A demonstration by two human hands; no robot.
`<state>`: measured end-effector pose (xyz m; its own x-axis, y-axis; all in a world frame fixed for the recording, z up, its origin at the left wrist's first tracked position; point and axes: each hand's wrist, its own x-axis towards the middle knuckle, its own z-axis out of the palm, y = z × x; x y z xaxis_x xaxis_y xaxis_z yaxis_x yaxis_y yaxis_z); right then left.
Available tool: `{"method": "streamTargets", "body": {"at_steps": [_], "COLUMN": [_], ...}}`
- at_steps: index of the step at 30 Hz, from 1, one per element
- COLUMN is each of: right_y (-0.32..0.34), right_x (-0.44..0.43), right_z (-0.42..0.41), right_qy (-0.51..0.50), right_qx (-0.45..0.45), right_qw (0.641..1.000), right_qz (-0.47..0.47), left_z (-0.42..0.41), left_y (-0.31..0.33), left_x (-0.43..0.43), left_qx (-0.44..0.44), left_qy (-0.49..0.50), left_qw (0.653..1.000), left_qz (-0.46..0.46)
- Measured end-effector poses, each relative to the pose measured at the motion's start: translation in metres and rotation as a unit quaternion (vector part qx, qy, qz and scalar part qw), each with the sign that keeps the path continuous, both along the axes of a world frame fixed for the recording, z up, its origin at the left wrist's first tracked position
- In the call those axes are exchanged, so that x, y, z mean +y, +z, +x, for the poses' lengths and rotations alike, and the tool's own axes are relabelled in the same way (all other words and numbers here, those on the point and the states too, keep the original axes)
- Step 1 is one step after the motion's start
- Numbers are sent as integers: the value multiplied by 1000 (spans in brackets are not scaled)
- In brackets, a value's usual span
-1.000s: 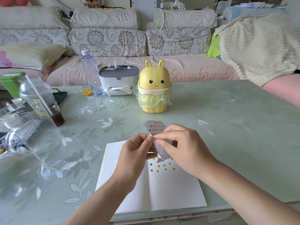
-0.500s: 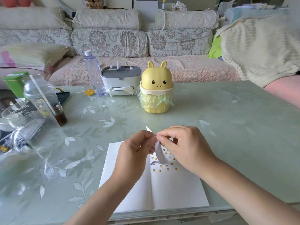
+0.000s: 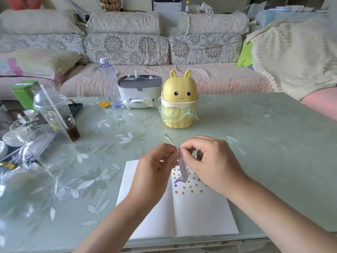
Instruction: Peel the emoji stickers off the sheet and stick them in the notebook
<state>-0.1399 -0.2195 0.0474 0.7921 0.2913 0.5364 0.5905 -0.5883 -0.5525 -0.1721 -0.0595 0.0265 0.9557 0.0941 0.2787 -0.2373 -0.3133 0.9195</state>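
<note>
Sticker sheet (image 3: 183,170), a thin pale strip seen nearly edge-on, bends in a soft curve above the open notebook (image 3: 200,216), its lower corner curling just over the right page. The left hand (image 3: 155,172) and right hand (image 3: 213,165) are close together, the fingertips of both pinching the sheet near its upper part. Small round yellow stickers (image 3: 189,189) dot the smooth white page. The notebook lies flat on a glossy, leaf-patterned green table (image 3: 255,134), well apart from a rabbit-eared yellow plastic bin (image 3: 179,101).
</note>
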Motion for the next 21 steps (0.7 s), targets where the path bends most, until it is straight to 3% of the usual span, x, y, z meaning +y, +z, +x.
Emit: {"method": "streamTargets", "body": {"at_steps": [9,14,21], "right_y": [0,2,5], "right_x": [1,0,3], "right_z": [-1,2,2], "right_qy": [-4,29,13], "right_qx": [82,180,224], "right_qw": [995,976,963], "right_qz": [62,122,150], "left_z": [2,4,4], "left_y": [-3,-4,-6], "left_x": [1,5,6], "left_qx": [10,13,40], "left_qy": [-32,-33,-29], "left_qw": [999,999,997], "left_qz": [-34,-37,-60]}}
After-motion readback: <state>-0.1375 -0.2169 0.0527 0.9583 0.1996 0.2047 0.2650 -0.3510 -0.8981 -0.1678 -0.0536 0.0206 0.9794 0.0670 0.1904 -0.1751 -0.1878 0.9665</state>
